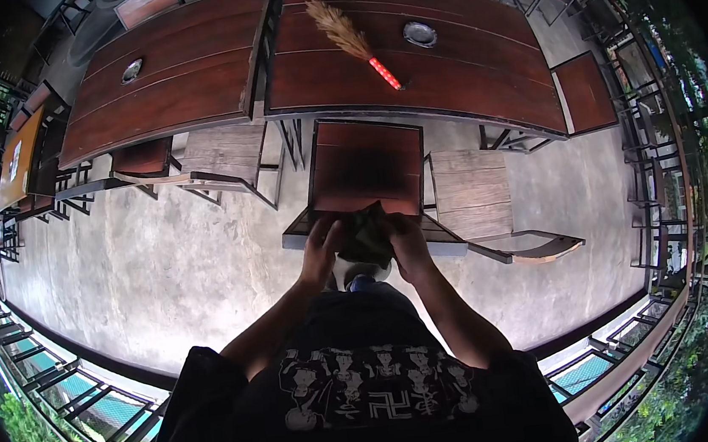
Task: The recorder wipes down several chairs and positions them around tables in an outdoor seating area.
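Note:
A dark, crumpled cloth [365, 236] is held up in front of my body, spread between both hands. My left hand [320, 250] grips its left side, and my right hand [409, 244] has hold of the right side. Just beyond the cloth stands a chair with a reddish-brown wooden seat [365, 156] and a dark frame; hands and cloth cover part of its backrest [445, 238]. The fingertips are in shadow, and whether the cloth touches the chair I cannot tell. Part of my shoe shows beneath the cloth.
On the right wooden table [474, 75] lie a short straw hand broom [342, 30] with a red dotted handle and a metal ashtray [420, 34]. Another ashtray [132, 70] sits on the left table [185, 64]. Chairs with greyish wooden seats [472, 190] flank mine. Railings curve behind.

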A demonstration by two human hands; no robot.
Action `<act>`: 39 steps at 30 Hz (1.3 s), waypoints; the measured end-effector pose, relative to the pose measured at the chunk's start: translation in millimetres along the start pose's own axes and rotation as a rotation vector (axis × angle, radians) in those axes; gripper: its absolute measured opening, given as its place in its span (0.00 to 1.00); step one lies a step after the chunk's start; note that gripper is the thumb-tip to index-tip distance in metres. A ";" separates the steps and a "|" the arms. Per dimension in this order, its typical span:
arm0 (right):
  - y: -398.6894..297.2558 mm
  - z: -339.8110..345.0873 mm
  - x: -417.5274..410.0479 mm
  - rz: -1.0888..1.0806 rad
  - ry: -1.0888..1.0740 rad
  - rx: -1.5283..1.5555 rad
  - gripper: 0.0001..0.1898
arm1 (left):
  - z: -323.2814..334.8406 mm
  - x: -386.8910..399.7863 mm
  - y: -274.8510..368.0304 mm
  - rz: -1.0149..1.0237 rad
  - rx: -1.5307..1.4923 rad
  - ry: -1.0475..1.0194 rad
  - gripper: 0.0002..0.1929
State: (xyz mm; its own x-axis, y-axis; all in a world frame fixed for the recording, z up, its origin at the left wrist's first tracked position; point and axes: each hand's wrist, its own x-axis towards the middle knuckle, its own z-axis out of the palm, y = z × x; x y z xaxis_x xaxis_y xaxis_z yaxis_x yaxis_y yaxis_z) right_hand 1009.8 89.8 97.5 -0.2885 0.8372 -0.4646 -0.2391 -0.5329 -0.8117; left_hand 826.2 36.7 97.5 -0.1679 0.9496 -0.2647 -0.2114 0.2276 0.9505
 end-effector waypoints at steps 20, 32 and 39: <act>12.9 23.3 -62.5 0.092 -0.294 0.097 0.27 | -55.1 -32.8 52.6 -0.124 -0.243 -0.341 0.17; -10.4 -22.6 -41.9 -0.316 0.142 -0.329 0.13 | -46.2 14.8 2.8 0.095 0.102 -0.095 0.34; -7.5 -38.5 -44.3 -0.081 0.068 0.034 0.18 | -34.8 4.7 12.0 -0.306 -0.330 -0.173 0.33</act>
State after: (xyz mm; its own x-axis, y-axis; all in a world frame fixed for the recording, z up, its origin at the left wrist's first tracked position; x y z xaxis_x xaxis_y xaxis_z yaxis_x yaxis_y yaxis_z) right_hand 1060.1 61.4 110.5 -0.2033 0.8837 -0.4216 -0.2905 -0.4656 -0.8359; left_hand 789.4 36.4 102.0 0.1069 0.8779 -0.4667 -0.5251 0.4485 0.7233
